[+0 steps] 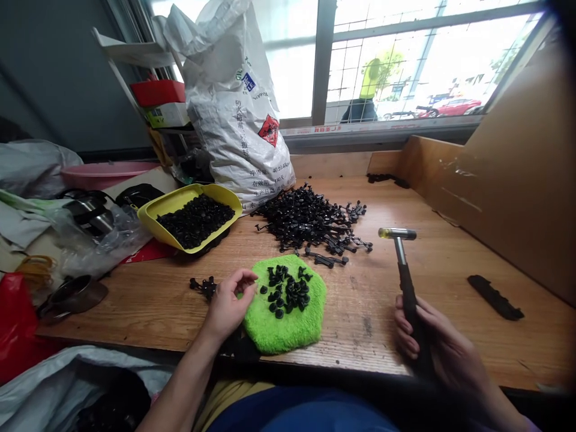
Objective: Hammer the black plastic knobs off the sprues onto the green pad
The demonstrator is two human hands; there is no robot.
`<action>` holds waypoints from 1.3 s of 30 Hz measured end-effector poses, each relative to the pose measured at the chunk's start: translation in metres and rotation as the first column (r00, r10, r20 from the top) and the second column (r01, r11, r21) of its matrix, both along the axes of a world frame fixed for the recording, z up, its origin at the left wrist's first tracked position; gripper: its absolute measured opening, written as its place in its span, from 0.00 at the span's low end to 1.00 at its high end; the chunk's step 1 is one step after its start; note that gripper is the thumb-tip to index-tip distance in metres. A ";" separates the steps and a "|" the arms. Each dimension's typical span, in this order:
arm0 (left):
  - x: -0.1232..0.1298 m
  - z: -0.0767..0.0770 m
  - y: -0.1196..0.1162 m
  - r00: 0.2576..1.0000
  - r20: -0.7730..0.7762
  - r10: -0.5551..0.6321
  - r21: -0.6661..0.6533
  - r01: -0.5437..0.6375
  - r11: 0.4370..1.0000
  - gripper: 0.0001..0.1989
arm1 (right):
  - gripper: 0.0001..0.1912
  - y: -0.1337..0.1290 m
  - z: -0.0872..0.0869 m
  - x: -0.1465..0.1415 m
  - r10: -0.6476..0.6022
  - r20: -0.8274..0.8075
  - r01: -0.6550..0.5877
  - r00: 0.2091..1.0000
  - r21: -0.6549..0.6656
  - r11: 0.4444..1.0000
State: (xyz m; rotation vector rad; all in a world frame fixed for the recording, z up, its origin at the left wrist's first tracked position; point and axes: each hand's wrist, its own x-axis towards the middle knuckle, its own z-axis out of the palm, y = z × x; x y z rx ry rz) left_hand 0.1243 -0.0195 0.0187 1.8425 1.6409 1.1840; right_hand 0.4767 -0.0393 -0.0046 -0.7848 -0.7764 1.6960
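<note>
Loose black parts (294, 294) lie clustered on green fuzzy pad (283, 339), on table. Left hand (229, 309) at pad's left edge, fingers curled; can't tell if pinching anything. Right hand (443, 342) grips hammer (407, 282) by handle, head up. Beyond pad: black heap (306, 216), white sack (238, 120). Yellow scoop (155, 229), filled with black pieces, left of heap.

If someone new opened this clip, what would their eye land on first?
Probably the bright green pad, low in the middle, with small black parts on top and the left hand at its left edge. Next, the tall white sack farther back, a heap of black pieces at its foot. On the right, the right hand grips a hammer, head up.
</note>
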 end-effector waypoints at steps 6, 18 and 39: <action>0.008 0.010 -0.009 0.931 -0.311 -0.191 0.143 0.244 0.959 0.09 | 0.07 0.000 0.001 -0.001 0.000 0.010 0.000 1.000 0.027 1.000; -0.015 -0.002 -0.031 0.973 -0.214 -0.088 0.174 0.127 0.977 0.05 | 0.07 -0.001 0.004 -0.001 -0.018 0.035 0.018 0.999 -0.003 1.000; -0.039 0.011 -0.014 0.647 0.701 0.300 -0.408 0.019 0.913 0.17 | 0.07 -0.003 0.009 -0.004 -0.033 0.018 0.033 0.999 -0.036 0.999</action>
